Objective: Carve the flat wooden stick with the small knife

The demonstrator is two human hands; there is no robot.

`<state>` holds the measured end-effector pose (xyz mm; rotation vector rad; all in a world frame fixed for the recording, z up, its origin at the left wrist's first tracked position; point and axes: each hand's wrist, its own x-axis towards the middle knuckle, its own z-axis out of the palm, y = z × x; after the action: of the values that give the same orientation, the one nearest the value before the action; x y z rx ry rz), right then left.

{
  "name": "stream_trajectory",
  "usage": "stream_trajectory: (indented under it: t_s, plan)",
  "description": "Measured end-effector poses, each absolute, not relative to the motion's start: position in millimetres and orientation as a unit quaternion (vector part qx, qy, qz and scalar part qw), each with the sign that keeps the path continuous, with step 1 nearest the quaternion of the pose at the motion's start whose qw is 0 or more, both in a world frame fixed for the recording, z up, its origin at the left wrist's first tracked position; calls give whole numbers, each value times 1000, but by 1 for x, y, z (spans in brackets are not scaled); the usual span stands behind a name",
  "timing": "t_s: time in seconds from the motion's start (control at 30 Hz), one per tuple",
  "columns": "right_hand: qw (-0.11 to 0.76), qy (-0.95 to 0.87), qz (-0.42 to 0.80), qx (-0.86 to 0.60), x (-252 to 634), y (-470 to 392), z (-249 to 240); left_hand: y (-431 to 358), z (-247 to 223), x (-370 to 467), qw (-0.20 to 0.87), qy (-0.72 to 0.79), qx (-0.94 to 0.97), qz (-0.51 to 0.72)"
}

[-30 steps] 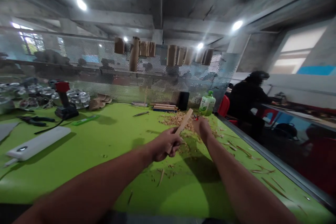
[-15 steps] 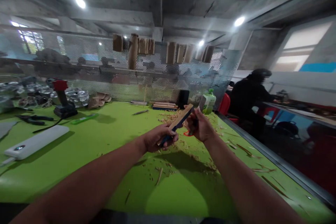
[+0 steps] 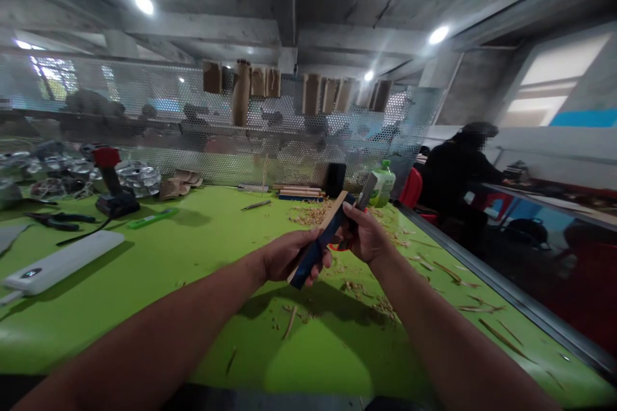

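My left hand [image 3: 289, 253] is wrapped round a wooden block [image 3: 321, 241], a long bar with a bare wood edge and a dark blue face. The bar slants, its upper end leaning right and away from me over the table. My right hand [image 3: 369, 231] is closed on a tool with a flat grey end [image 3: 367, 191] sticking up and a red-edged part [image 3: 341, 246] below; its exact kind is partly hidden by the fingers. The right thumb rests against the upper part of the bar. Wood shavings [image 3: 313, 213] lie on the table behind the hands.
On the green tabletop [image 3: 193, 327] at left are a cordless drill [image 3: 113, 183], pliers [image 3: 60, 221], a green cutter [image 3: 153, 218] and a white power bank-like box [image 3: 65, 263]. Wooden bars [image 3: 301, 194] and a green bottle [image 3: 384, 183] stand behind. A person [image 3: 457, 173] sits at right.
The bar has turned in my left hand, so its blue face shows more broadly and its lower end comes out below the fingers. My right thumb has come onto the bar.
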<state>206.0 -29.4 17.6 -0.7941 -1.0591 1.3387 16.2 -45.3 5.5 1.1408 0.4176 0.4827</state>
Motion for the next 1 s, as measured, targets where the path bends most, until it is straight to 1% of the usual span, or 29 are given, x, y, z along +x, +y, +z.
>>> stream_trajectory:
  t_s: [0.07, 0.2, 0.33, 0.5, 0.6, 0.7, 0.77, 0.83, 0.9, 1.0]
  plan:
    - [581, -458, 582, -338, 204, -33, 19, -46, 7, 16, 801, 188, 529, 210]
    - [594, -455, 579, -324, 200, -39, 23, -45, 9, 15, 804, 172, 532, 200]
    - [603, -432, 578, -339, 199, -38, 23, -44, 9, 15, 814, 157, 522, 198]
    - [652, -416, 548, -320, 203, -27, 20, -45, 8, 15, 820, 137, 507, 229]
    - [651, -441, 529, -318, 205, -21, 18, -46, 7, 15, 811, 142, 521, 225]
    - [646, -481, 479, -350, 209, -13, 13, -46, 5, 17, 773, 147, 539, 301]
    - [639, -523, 391, -405, 212, -8, 8, -42, 2, 19, 734, 167, 541, 375]
    - [592, -587, 262, -486, 214, -5, 5, -38, 0, 22, 698, 208, 535, 428]
    - [509, -646, 138, -552, 214, -5, 2, -33, -3, 24, 667, 267, 526, 455]
    - [389, -711, 41, -585, 208, -10, 2, -28, -7, 28, 619, 339, 529, 470]
